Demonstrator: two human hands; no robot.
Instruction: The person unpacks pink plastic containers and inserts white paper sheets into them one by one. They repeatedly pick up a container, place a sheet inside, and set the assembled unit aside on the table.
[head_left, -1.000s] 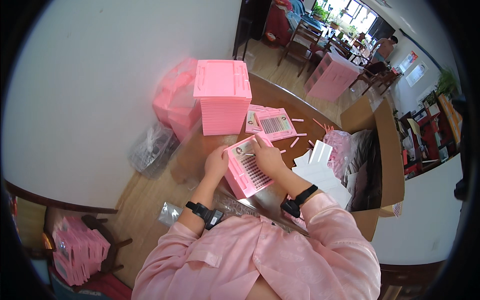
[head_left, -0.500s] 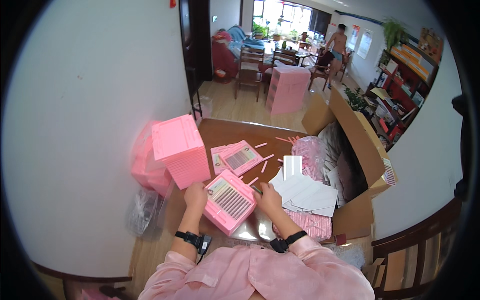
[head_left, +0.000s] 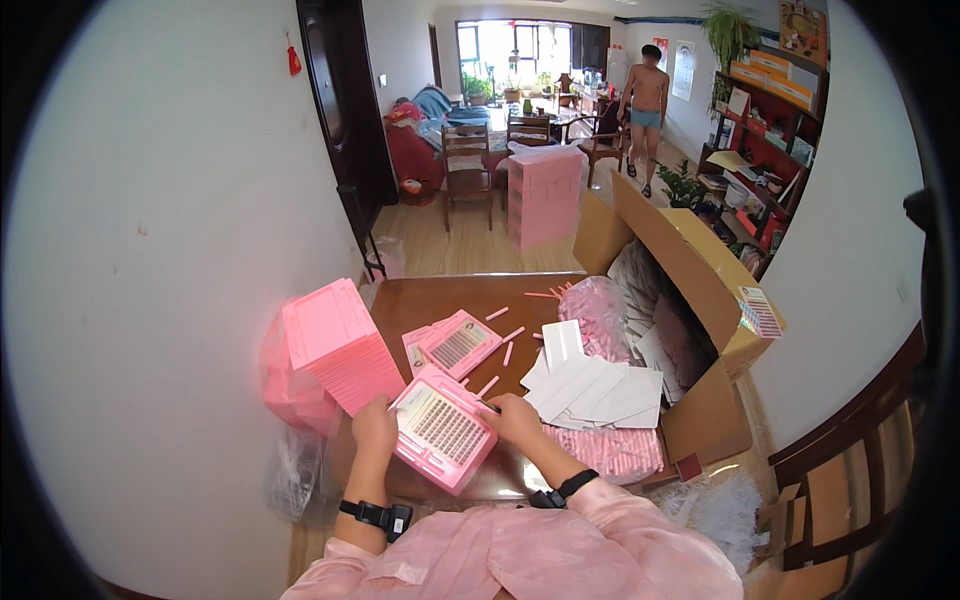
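Observation:
A pink eyelash tray (head_left: 442, 430), with rows of dark lash clusters on a pale card, lies tilted on a pink stack at the table's near side. My left hand (head_left: 376, 428) is closed on its left edge, thumb side toward the card. My right hand (head_left: 517, 420) is closed at its right edge, with a small dark thin thing between the fingers that I cannot make out. Beyond lie more lash trays (head_left: 460, 342), overlapping. Several pink sticks (head_left: 508, 353) are scattered beside them. A tall stack of pink cases (head_left: 345, 345) leans left of my left hand.
White cards (head_left: 610, 393) lie on bagged pink sticks (head_left: 615, 455) at the right. Next to them stands an open cardboard box (head_left: 715, 395). A pink bag (head_left: 290, 375) hangs left of the table (head_left: 400, 290). A person (head_left: 647, 105) is at the back right.
The view has tilted upward, so the room shows more. Both hands stay at the pink tray. The person in the back has turned to face this way and stands nearer the bookshelf.

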